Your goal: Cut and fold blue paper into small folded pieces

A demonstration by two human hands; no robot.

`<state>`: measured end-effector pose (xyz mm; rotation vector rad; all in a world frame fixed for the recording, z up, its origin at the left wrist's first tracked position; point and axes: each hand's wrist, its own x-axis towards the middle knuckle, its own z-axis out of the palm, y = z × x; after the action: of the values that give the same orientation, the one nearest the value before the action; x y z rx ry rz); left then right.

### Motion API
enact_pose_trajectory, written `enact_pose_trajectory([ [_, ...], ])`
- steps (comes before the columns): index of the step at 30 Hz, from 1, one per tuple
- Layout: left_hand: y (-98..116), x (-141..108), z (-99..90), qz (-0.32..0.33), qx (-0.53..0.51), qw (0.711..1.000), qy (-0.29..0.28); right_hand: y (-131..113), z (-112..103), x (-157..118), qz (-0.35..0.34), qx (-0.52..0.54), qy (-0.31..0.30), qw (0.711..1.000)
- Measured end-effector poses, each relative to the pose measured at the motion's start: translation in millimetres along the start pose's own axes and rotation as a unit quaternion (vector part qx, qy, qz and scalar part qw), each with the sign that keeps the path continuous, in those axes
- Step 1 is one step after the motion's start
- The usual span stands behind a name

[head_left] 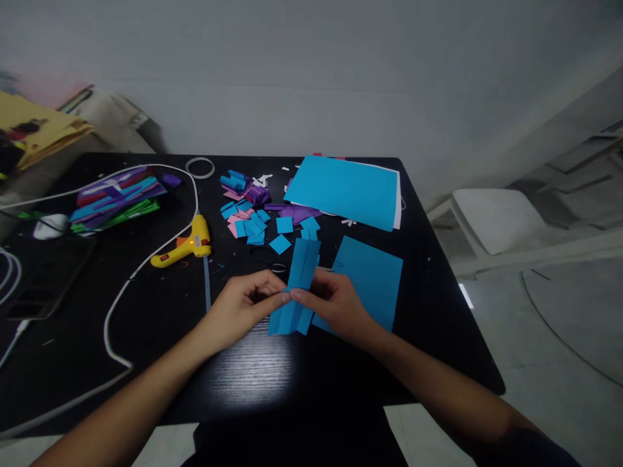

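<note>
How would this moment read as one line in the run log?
left hand: holds folded blue paper | right hand: holds same paper | yellow glue gun: on table, left of hands

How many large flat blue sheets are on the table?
2: the far blue sheet, over white paper; the near blue sheet, partly behind the right hand. More may be hidden.

With my left hand (250, 299) and right hand (341, 303) I pinch a folded blue paper (302, 264), thumbs meeting on it, to the right of the yellow glue gun (187, 246) and nearer me. Small blue squares (285, 225) lie scattered right of the gun on the black table (165, 389). Well to its right are a large blue sheet (348, 191), farther from me, and a smaller blue sheet (377, 282), nearer. Left of the gun, slightly beyond it, coloured strips (119, 200) sit piled.
</note>
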<state>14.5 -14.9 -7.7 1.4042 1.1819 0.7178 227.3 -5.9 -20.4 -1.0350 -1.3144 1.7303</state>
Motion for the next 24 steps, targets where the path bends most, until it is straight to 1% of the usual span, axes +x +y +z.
enact_pose_trajectory([
  [8,1.6,-0.6,1.9,0.031,0.016,0.999,0.019,3.2,0.3,0.1,0.01,-0.013,0.026,1.0],
  [12,2.7,-1.1,3.1,0.034,0.011,0.999,0.023,2.9,1.8,-0.5,-0.003,-0.015,0.037,0.999],
  [15,1.7,-0.8,3.4,0.04,0.015,0.999,0.014,1.9,2.6,-0.8,-0.001,-0.007,0.03,1.0],
  [19,-2.8,0.5,1.2,0.054,0.057,0.997,-0.014,2.6,2.6,0.0,0.022,0.017,-0.003,1.0],
  [22,-4.8,1.9,-1.4,0.063,0.085,0.994,-0.034,2.8,1.6,1.2,0.04,0.036,-0.009,0.999],
  [24,-4.8,3.3,-2.8,0.06,0.085,0.994,-0.04,2.5,0.4,2.2,0.057,0.046,-0.013,0.997],
])
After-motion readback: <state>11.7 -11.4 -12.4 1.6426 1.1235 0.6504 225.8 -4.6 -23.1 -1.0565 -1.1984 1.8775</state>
